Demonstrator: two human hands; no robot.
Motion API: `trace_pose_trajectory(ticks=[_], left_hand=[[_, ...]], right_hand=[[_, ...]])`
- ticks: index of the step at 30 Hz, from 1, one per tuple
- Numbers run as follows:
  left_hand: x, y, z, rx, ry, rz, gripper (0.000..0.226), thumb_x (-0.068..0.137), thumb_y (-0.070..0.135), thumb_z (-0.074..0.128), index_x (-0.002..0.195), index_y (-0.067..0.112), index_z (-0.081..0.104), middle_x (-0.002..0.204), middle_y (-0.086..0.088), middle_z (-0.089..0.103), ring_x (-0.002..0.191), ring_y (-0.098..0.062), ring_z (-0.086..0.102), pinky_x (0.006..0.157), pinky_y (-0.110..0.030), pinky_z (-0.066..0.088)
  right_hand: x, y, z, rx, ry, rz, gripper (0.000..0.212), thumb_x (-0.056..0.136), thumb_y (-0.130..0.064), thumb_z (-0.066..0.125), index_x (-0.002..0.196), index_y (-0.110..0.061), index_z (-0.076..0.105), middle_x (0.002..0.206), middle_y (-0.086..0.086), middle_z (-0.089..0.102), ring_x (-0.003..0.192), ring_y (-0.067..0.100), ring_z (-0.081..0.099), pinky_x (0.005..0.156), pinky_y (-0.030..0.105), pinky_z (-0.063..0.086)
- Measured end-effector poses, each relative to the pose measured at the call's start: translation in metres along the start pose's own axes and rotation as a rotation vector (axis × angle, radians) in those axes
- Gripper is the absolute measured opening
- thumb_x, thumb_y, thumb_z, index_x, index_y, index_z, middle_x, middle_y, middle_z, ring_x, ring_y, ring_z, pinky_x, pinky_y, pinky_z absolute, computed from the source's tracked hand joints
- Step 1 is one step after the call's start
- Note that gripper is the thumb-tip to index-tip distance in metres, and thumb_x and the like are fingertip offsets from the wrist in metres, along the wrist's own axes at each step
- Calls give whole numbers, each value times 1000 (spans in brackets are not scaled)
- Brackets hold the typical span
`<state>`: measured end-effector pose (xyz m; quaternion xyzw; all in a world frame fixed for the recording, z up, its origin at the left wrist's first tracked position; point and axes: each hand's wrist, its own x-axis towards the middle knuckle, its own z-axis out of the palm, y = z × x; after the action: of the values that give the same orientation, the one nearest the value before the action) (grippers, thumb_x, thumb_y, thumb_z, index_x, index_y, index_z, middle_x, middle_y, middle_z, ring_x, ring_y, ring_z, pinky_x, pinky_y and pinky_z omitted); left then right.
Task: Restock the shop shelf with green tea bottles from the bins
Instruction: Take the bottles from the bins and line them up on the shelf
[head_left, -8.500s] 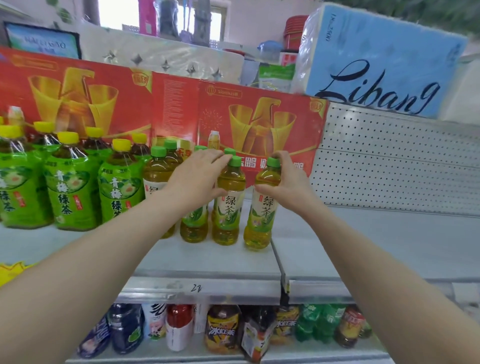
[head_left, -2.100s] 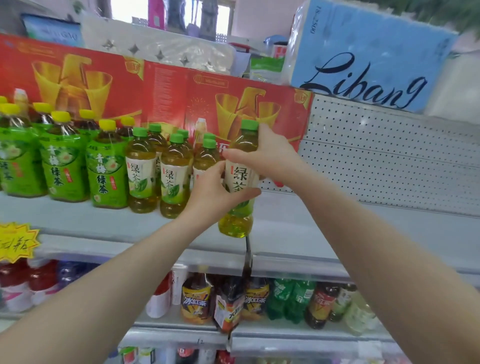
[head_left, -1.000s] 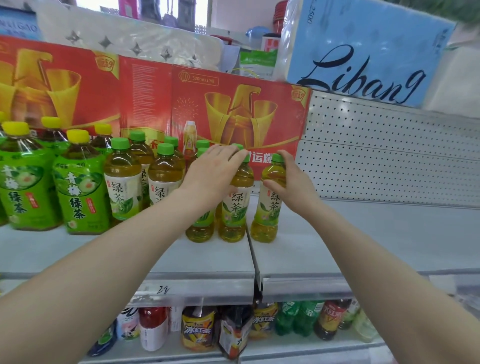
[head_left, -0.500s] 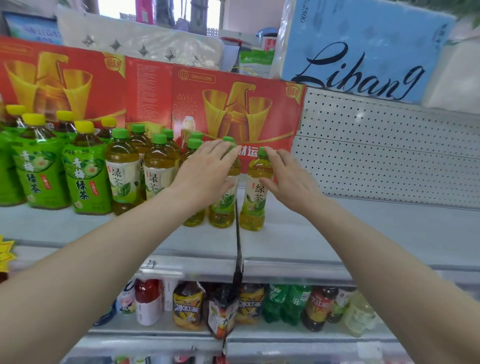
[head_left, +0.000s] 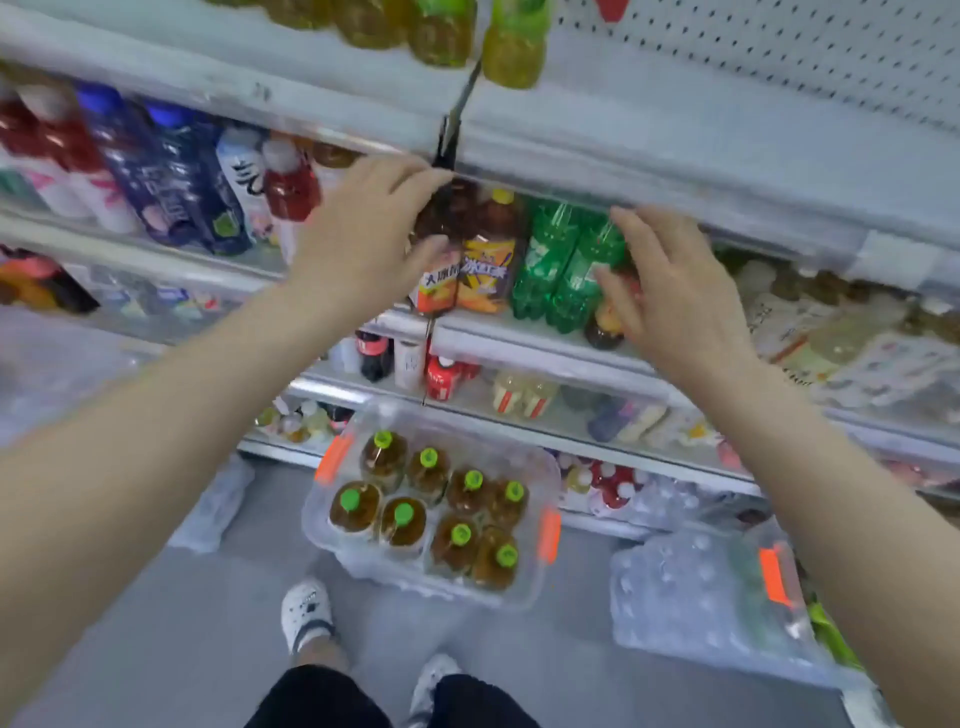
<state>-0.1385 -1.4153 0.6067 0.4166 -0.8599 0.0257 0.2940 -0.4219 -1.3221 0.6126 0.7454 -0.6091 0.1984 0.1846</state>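
A clear plastic bin (head_left: 524, 597) with orange latches stands on the floor below me, holding several green tea bottles (head_left: 402, 519) with green caps, upright. The bottoms of green tea bottles (head_left: 511, 49) on the upper shelf (head_left: 675, 119) show at the top edge. My left hand (head_left: 363, 234) hovers in front of the second shelf with fingers spread, holding nothing. My right hand (head_left: 670, 291) is also spread and empty, in front of the green soda bottles.
Lower shelves hold mixed drinks: red and blue bottles (head_left: 171, 171) at left, iced tea bottles (head_left: 483, 260) and green soda bottles (head_left: 561, 265) in the middle. A second clear bin (head_left: 717, 603) stands on the floor at right. My feet (head_left: 306, 613) are beside the bin.
My view has swung down from the upper shelf to the floor. Both hands have left the bottles on the shelf and dropped lower, empty and spread.
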Motion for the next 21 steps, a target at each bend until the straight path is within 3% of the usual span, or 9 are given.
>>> trace_pose_trajectory(ticks=[3, 6, 10, 14, 18, 21], left_hand=[[-70, -2, 55, -56, -126, -84, 50, 87, 28, 61, 132, 7, 54, 126, -16, 56, 116, -38, 51, 98, -45, 40], [-139, 0, 107, -118, -290, -187, 52, 82, 22, 71, 130, 9, 57, 124, -17, 58, 112, -40, 55, 92, -49, 48], [-217, 4, 171, -167, -538, -272, 53, 74, 17, 81, 123, 8, 63, 120, -15, 63, 106, -40, 60, 88, -45, 51], [-270, 2, 224, -190, -715, -313, 57, 68, 11, 84, 122, 9, 63, 122, -16, 62, 108, -42, 60, 78, -48, 56], [-295, -2, 255, -178, -757, -307, 56, 68, 7, 84, 121, 7, 64, 123, -17, 62, 106, -43, 62, 71, -50, 57], [-306, -7, 268, -188, -758, -331, 58, 75, 6, 79, 129, 9, 59, 130, -17, 58, 106, -43, 62, 70, -49, 55]], right_hand=[[-71, -12, 52, 120, -97, 35, 48, 99, -31, 50, 135, 1, 53, 127, 22, 57, 116, 38, 53, 100, 39, 40], [-136, -33, 111, 224, -337, 106, 53, 96, -38, 45, 135, -4, 54, 127, 20, 58, 111, 39, 57, 95, 41, 44], [-206, -66, 186, 339, -642, 191, 57, 96, -44, 48, 144, -13, 45, 137, 13, 52, 116, 35, 56, 89, 44, 53], [-251, -97, 248, 407, -924, 303, 65, 96, -41, 57, 152, -18, 33, 149, 9, 42, 127, 32, 50, 98, 42, 47], [-276, -116, 297, 406, -936, 319, 59, 85, -38, 70, 136, -16, 48, 127, 9, 59, 112, 34, 58, 92, 47, 48], [-282, -118, 319, 370, -829, 324, 46, 80, -41, 74, 115, -18, 54, 104, 5, 67, 91, 31, 65, 73, 46, 54]])
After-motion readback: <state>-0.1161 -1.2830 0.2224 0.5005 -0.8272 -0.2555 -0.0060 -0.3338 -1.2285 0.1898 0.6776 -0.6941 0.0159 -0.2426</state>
